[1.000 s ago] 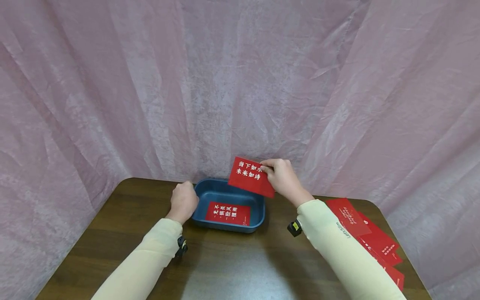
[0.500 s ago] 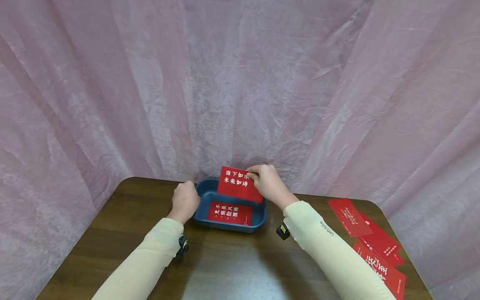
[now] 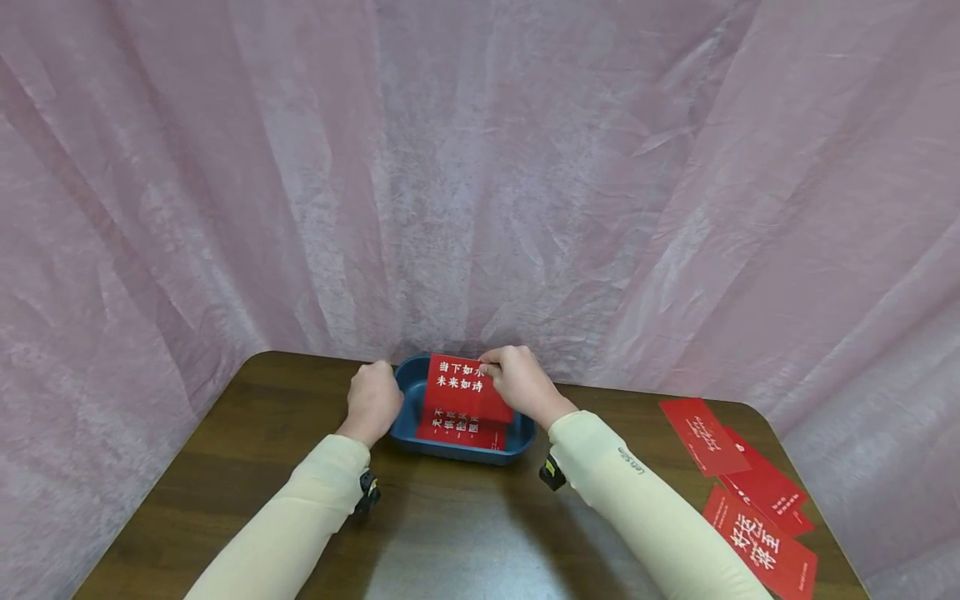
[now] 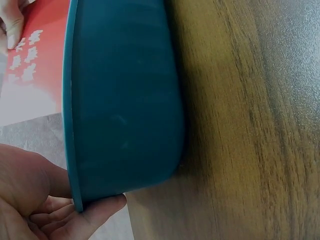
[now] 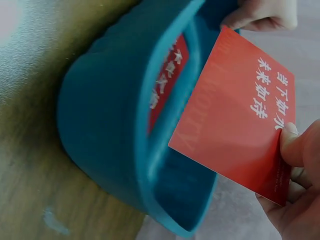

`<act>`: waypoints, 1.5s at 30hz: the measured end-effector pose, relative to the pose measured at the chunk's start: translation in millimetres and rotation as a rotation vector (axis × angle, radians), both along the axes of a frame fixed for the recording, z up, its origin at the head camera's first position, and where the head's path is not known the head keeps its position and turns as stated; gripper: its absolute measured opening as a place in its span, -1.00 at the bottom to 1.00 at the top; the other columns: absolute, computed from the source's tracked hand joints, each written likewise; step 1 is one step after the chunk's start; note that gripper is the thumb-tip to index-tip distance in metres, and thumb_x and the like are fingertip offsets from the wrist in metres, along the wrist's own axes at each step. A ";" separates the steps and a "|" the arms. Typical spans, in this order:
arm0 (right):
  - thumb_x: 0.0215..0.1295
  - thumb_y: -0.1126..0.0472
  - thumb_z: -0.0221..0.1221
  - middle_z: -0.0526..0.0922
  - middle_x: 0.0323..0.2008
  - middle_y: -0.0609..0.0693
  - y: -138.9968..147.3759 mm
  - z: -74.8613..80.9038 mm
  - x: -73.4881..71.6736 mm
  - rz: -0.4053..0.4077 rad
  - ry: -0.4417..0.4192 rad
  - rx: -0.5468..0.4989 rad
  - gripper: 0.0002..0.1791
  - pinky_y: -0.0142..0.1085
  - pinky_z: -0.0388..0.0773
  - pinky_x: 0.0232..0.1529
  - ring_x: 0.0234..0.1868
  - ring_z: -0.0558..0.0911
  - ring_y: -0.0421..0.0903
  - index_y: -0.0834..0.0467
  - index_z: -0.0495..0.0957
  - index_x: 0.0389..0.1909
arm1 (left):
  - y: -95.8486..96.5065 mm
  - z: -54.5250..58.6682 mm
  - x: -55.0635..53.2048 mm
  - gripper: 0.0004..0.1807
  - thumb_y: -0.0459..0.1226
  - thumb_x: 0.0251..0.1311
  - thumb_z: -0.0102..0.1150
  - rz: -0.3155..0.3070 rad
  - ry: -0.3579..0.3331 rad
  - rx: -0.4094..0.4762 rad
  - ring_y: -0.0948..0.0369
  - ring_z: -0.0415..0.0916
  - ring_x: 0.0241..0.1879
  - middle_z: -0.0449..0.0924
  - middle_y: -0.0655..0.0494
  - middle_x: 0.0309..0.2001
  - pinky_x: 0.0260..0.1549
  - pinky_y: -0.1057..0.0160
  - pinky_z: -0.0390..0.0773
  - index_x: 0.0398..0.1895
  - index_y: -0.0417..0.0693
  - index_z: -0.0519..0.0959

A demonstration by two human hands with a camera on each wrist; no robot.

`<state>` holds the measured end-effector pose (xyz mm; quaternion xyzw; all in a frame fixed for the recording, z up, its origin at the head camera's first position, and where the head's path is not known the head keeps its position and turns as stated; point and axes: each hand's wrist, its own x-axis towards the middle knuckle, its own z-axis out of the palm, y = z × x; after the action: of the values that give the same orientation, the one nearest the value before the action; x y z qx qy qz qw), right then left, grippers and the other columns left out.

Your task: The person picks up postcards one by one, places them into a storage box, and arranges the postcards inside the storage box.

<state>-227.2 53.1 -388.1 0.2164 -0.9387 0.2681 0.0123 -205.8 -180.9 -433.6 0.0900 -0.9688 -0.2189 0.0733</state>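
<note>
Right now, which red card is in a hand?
The card pinched in the right hand, over the blue tray. Another red card lies inside the tray; the remaining cards lie on the table at the person's right.

Curtain-backed workspace, kind of room unclear, pink drape (image 3: 525, 167) behind, brown wood-grain table (image 3: 247, 467) in front

Soft light fills the head view, with glare on the table (image 3: 446, 554) between two dark shadows. The left wrist view shows the card (image 4: 39, 77) partly bleached, its lettering blurred; the right wrist view glares white at top left.
</note>
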 end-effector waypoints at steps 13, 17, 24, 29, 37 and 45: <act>0.31 0.18 0.11 0.71 -0.19 -0.09 -6.4 -21.1 2.0 0.050 -0.034 0.057 -0.79 -0.40 0.57 -0.31 -0.28 0.65 -0.28 0.05 0.66 -0.13 | 1.5 3.4 1.1 -0.86 -0.31 0.07 0.14 0.006 -0.020 0.006 0.05 0.58 -0.62 0.62 -0.13 -0.53 -0.74 0.16 0.52 -0.54 -0.22 0.57; 0.30 0.19 0.12 0.71 -0.20 -0.08 -7.3 -25.4 2.3 0.054 -0.033 0.064 -0.80 -0.38 0.58 -0.27 -0.26 0.66 -0.25 0.06 0.67 -0.15 | 1.3 4.1 1.1 -0.87 -0.32 0.07 0.14 0.007 -0.032 0.009 0.06 0.57 -0.61 0.62 -0.13 -0.52 -0.75 0.17 0.51 -0.52 -0.22 0.58; 0.30 0.17 0.11 0.70 -0.17 -0.08 -7.7 -31.5 2.5 0.049 -0.080 0.074 -0.79 -0.36 0.59 -0.23 -0.22 0.66 -0.24 0.06 0.66 -0.12 | 1.5 3.1 1.0 -0.86 -0.33 0.09 0.12 0.005 -0.038 0.012 0.08 0.56 -0.64 0.59 -0.10 -0.57 -0.78 0.20 0.48 -0.54 -0.21 0.57; 0.29 0.19 0.13 0.71 -0.20 -0.09 -8.2 -35.5 2.5 0.060 -0.071 0.089 -0.80 -0.31 0.59 -0.15 -0.18 0.65 -0.21 0.07 0.67 -0.15 | 1.4 2.4 2.0 -0.86 -0.32 0.08 0.13 0.001 -0.014 0.017 0.07 0.56 -0.64 0.60 -0.11 -0.57 -0.75 0.16 0.51 -0.55 -0.22 0.55; 0.30 0.17 0.12 0.70 -0.20 -0.12 -9.5 -42.2 3.3 0.062 -0.077 0.104 -0.80 -0.31 0.57 -0.15 -0.22 0.61 -0.26 0.03 0.67 -0.15 | 1.6 2.2 2.6 -0.87 -0.32 0.07 0.15 0.007 -0.001 0.009 0.02 0.61 -0.55 0.64 -0.15 -0.47 -0.68 0.10 0.56 -0.47 -0.25 0.58; 0.27 0.13 0.15 0.69 -0.21 -0.13 -9.1 -43.3 4.0 0.054 -0.124 0.138 -0.81 -0.33 0.57 -0.23 -0.26 0.60 -0.29 -0.01 0.68 -0.16 | 2.1 2.4 1.8 -0.87 -0.32 0.07 0.14 0.017 -0.009 0.010 0.04 0.59 -0.60 0.63 -0.14 -0.49 -0.77 0.16 0.49 -0.51 -0.23 0.57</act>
<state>-223.2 44.1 -431.4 0.2248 -0.9478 0.2157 -0.0681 -204.1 -178.8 -431.2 0.0999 -0.9671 -0.2229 0.0704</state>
